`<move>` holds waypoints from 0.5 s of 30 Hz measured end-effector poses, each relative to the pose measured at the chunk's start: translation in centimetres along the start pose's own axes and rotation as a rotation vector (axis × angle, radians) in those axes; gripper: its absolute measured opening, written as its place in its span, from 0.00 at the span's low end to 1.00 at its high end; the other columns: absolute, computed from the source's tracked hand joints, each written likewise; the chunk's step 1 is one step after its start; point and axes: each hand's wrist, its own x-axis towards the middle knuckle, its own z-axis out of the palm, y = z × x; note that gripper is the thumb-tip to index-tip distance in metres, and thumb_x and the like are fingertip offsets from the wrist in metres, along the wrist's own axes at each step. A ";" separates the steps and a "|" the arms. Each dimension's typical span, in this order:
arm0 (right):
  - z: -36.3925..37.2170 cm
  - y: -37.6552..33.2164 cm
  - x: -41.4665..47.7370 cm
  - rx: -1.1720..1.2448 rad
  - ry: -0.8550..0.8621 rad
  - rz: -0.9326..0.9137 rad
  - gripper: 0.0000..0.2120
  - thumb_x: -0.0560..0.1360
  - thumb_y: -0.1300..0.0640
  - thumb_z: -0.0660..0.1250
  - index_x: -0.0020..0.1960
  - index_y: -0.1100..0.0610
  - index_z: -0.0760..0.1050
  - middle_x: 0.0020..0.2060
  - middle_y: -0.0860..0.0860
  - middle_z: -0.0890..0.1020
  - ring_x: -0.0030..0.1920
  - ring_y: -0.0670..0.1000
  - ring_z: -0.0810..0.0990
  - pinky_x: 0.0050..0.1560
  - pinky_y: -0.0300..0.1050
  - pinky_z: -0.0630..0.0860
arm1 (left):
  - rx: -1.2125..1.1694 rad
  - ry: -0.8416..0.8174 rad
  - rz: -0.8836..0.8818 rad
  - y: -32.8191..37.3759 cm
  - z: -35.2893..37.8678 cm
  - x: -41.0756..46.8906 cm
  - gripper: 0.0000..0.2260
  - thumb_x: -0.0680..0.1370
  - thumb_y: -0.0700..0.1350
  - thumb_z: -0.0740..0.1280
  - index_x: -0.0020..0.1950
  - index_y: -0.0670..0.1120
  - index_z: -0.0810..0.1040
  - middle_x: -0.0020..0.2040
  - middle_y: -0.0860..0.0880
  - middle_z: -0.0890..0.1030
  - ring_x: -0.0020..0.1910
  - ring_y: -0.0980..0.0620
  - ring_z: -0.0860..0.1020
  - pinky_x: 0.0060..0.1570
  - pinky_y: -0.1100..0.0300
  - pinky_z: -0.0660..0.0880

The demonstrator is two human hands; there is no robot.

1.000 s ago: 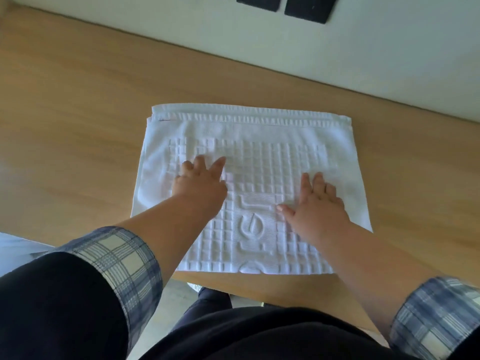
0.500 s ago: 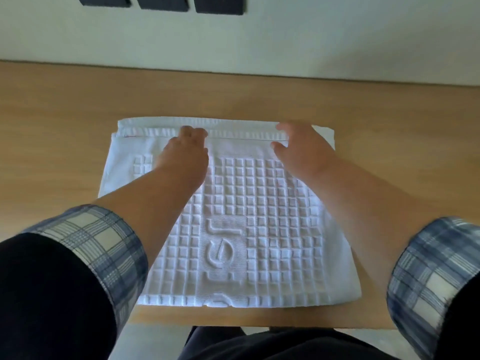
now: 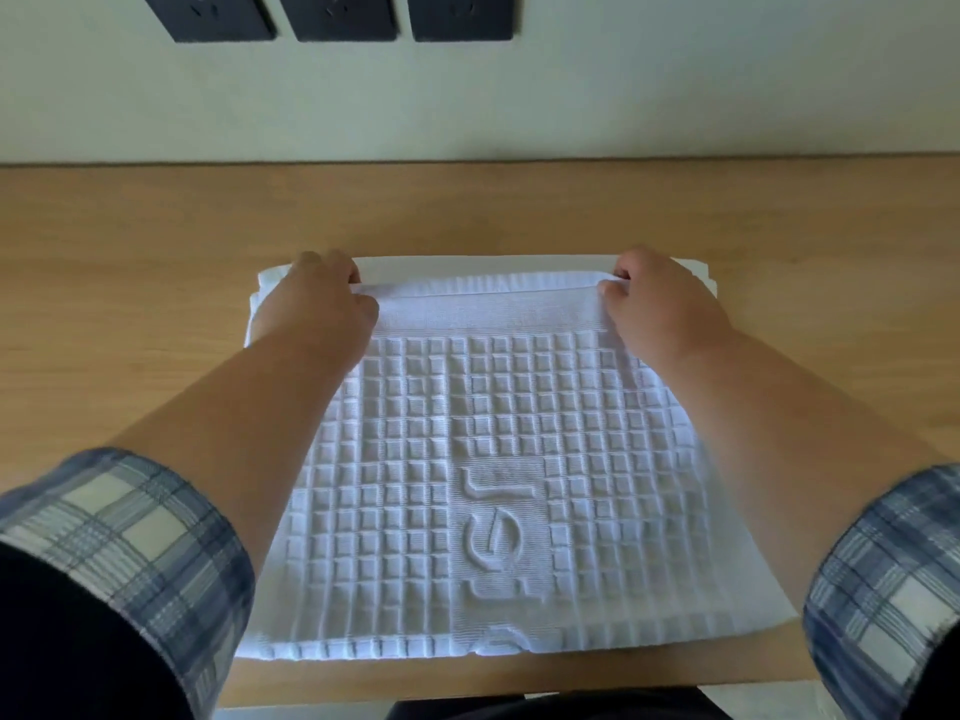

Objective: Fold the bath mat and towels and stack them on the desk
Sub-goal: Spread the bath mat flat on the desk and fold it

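Note:
A white bath mat (image 3: 467,459) with a raised square grid and embossed letters lies folded on the wooden desk (image 3: 130,278), reaching the near edge. My left hand (image 3: 319,298) grips the far left corner of the mat's top layer, fingers curled over its hem. At the far right corner my right hand (image 3: 654,298) pinches the same hem. The hem between the hands is lifted slightly, showing a lower layer behind it.
A pale wall (image 3: 623,96) rises directly behind the desk, with three black socket plates (image 3: 337,15) at the top. Bare desk wood lies left, right and behind the mat. My plaid cuffs frame both lower corners.
Both hands slid from the mat's middle to its far edge, then spread apart to the two far corners and took hold of the top layer's hem.

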 end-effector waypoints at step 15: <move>0.1 0.8 3.1 -0.050 0.077 0.027 0.22 0.79 0.59 0.64 0.73 0.58 0.68 0.71 0.59 0.69 0.71 0.59 0.68 0.69 0.49 0.65 | -0.074 -0.053 0.136 0.4 1.3 3.0 0.24 0.81 0.44 0.61 0.76 0.55 0.60 0.76 0.48 0.60 0.71 0.43 0.66 0.60 0.49 0.70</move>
